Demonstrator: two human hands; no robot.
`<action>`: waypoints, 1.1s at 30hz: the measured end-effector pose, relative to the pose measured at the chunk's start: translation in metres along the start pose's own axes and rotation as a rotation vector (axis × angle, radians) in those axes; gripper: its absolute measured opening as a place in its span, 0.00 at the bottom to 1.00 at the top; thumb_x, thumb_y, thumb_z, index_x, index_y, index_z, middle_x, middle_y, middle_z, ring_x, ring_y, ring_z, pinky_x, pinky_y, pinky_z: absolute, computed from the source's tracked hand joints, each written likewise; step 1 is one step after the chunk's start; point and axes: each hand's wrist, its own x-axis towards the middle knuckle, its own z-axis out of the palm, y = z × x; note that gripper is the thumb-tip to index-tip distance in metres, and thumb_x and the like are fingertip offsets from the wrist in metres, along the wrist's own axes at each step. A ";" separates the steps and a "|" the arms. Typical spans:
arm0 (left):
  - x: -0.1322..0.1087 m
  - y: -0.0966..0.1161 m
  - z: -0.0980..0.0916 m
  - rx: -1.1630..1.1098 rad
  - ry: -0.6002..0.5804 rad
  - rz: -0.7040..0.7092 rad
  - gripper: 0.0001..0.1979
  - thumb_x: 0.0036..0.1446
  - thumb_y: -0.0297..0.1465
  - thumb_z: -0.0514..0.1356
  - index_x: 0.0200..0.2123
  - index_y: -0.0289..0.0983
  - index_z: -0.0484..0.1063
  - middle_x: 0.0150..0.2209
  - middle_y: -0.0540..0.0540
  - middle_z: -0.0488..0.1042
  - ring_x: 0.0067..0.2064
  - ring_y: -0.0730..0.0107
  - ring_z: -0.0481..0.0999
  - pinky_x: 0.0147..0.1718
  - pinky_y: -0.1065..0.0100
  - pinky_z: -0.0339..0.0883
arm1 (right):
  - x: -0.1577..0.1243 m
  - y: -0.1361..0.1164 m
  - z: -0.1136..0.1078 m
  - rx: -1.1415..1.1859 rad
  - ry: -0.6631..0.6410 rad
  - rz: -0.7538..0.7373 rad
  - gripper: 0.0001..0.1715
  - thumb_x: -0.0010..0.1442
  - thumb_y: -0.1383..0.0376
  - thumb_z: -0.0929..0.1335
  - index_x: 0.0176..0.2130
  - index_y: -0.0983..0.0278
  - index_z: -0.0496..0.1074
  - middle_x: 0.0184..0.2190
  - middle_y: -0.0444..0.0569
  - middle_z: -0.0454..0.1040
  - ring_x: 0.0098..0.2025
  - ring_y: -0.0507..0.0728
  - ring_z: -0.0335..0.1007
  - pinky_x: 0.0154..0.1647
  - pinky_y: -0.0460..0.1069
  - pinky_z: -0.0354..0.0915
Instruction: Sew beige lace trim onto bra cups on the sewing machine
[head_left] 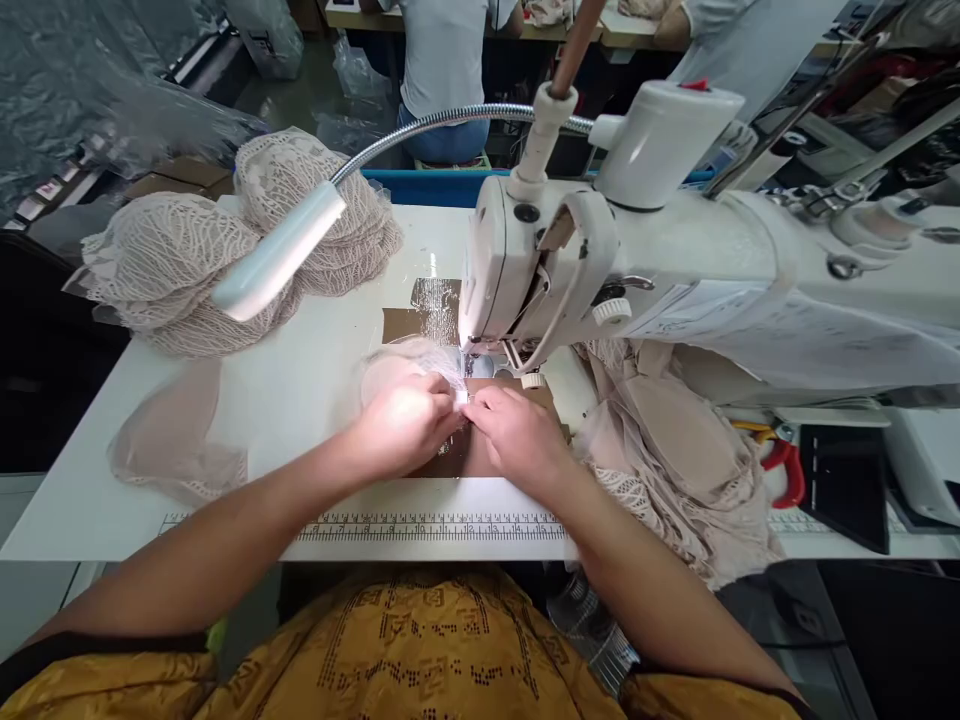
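My left hand [409, 422] is closed on a pale lace fabric piece [390, 375] in front of the needle area of the white sewing machine [495, 270]. Close on its right, my right hand [517, 435] has thumb and forefinger pinched at the edge of a small white bit [461, 398] by the fabric. Whether that bit is part of the fabric cannot be made out. Both hands are over a brown plate [480, 455] on the white table, and their fingertips nearly touch.
Stacks of beige lace cups [169, 260] are at the back left, with a sheer piece [176, 440] nearer. Beige garments [675, 440], red-handled scissors [786, 475] and a black tray [844, 485] lie right. A lamp [281, 250] arches overhead. A person [446, 70] sits beyond.
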 end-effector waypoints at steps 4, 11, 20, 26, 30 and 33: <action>0.000 -0.025 0.002 -0.173 0.052 0.183 0.13 0.67 0.31 0.53 0.45 0.35 0.77 0.48 0.42 0.78 0.47 0.64 0.77 0.47 0.64 0.73 | -0.001 -0.004 0.003 -0.161 -0.024 0.026 0.20 0.65 0.73 0.59 0.48 0.62 0.75 0.40 0.50 0.75 0.39 0.57 0.65 0.34 0.50 0.55; 0.005 -0.035 0.033 0.118 0.253 0.275 0.18 0.68 0.30 0.49 0.49 0.28 0.75 0.51 0.36 0.76 0.40 0.61 0.76 0.38 0.61 0.74 | 0.003 -0.002 0.010 -0.194 0.068 0.073 0.21 0.66 0.74 0.60 0.50 0.61 0.75 0.40 0.50 0.75 0.39 0.57 0.64 0.33 0.51 0.54; 0.023 -0.051 0.037 0.052 0.316 0.285 0.15 0.68 0.31 0.51 0.47 0.32 0.76 0.51 0.38 0.76 0.43 0.61 0.76 0.40 0.61 0.75 | 0.012 -0.001 0.010 -0.175 0.078 0.170 0.23 0.64 0.73 0.60 0.54 0.60 0.73 0.40 0.50 0.74 0.38 0.57 0.64 0.28 0.51 0.51; 0.026 -0.057 0.032 0.032 0.316 0.308 0.16 0.67 0.31 0.52 0.48 0.31 0.77 0.51 0.37 0.77 0.42 0.60 0.76 0.40 0.59 0.75 | 0.013 -0.005 0.008 -0.178 0.029 0.190 0.25 0.67 0.71 0.57 0.58 0.62 0.70 0.41 0.53 0.74 0.40 0.58 0.65 0.29 0.51 0.53; 0.027 -0.059 0.032 0.007 0.327 0.321 0.15 0.66 0.31 0.53 0.48 0.31 0.77 0.50 0.38 0.77 0.44 0.58 0.76 0.42 0.57 0.76 | 0.013 -0.005 0.010 -0.182 0.031 0.179 0.26 0.66 0.71 0.57 0.59 0.62 0.70 0.42 0.55 0.74 0.40 0.59 0.65 0.32 0.51 0.56; 0.028 -0.061 0.034 -0.013 0.332 0.301 0.16 0.66 0.31 0.53 0.49 0.32 0.77 0.50 0.38 0.77 0.45 0.58 0.76 0.42 0.58 0.75 | 0.012 -0.002 0.013 -0.175 0.038 0.165 0.27 0.65 0.72 0.58 0.59 0.62 0.69 0.42 0.55 0.74 0.39 0.59 0.65 0.33 0.51 0.58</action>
